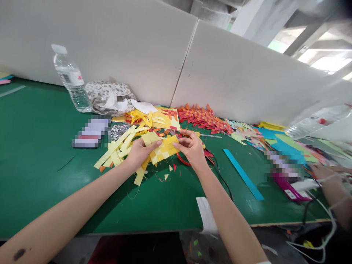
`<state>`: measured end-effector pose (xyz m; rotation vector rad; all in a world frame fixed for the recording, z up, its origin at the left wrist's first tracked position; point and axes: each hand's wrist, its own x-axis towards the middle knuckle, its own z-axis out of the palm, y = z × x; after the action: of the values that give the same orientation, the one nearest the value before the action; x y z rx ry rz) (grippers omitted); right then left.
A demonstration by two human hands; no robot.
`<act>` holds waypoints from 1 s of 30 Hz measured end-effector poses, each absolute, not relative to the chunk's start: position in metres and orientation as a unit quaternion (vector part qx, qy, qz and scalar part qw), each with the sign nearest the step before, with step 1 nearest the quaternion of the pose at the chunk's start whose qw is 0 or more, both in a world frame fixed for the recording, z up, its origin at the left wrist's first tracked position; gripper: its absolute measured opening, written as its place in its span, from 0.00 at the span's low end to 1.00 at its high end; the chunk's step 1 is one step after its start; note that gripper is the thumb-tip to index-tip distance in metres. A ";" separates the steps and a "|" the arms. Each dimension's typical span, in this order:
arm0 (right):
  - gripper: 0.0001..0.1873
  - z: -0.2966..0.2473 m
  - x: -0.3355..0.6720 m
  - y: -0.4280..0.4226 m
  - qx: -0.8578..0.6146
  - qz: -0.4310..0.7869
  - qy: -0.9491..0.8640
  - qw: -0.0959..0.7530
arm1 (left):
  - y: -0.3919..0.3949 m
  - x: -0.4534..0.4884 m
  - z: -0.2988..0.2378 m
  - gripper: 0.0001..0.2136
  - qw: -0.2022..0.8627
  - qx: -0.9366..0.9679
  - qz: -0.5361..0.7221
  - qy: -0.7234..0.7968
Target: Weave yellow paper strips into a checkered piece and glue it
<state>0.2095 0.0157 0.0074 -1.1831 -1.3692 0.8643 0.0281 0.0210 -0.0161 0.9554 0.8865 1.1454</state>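
I read the clock from the woven paper between the two hands. At ten o'clock, a water bottle [73, 82] stands by the wall on the green table [41, 165]. A phone [92, 134], its screen blurred, lies a little past nine, and a patterned cloth bag [110, 91] sits between ten and eleven. Nearer, at nine, I see a loose heap of pale yellow strips [110, 154]. My left hand [139, 156] pinches the left end of the woven paper [165, 148], thumb on top; the yellow checkered piece is held over the scraps. At twelve lies a yellow card [156, 113]. My right hand [192, 146] pinches the paper's right edge at three o'clock, fingers curled. Red and orange paper fish [206, 119] are piled at two. A blue strip [243, 174] lies between three and four. Far out near three, I make out a second bottle [316, 123] and another person's hand [323, 174], too blurred to tell its grip.
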 end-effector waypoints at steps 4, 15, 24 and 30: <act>0.29 0.007 0.209 0.015 -0.502 0.391 -0.572 0.517 | 0.023 0.028 -0.019 0.18 0.648 0.412 0.508 0.390; 0.29 0.009 0.207 0.015 -0.498 0.383 -0.570 0.530 | 0.023 0.027 -0.018 0.18 0.644 0.425 0.506 0.385; 0.27 0.008 0.206 0.013 -0.491 0.381 -0.597 0.507 | 0.020 0.029 -0.015 0.16 0.654 0.441 0.473 0.393; 0.25 0.006 0.205 0.013 -0.481 0.388 -0.613 0.493 | 0.019 0.030 -0.014 0.16 0.657 0.444 0.472 0.387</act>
<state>0.2050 0.0128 0.0058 -1.1663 -1.4866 0.9415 0.0295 0.0194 -0.0144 1.0053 0.8763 1.0685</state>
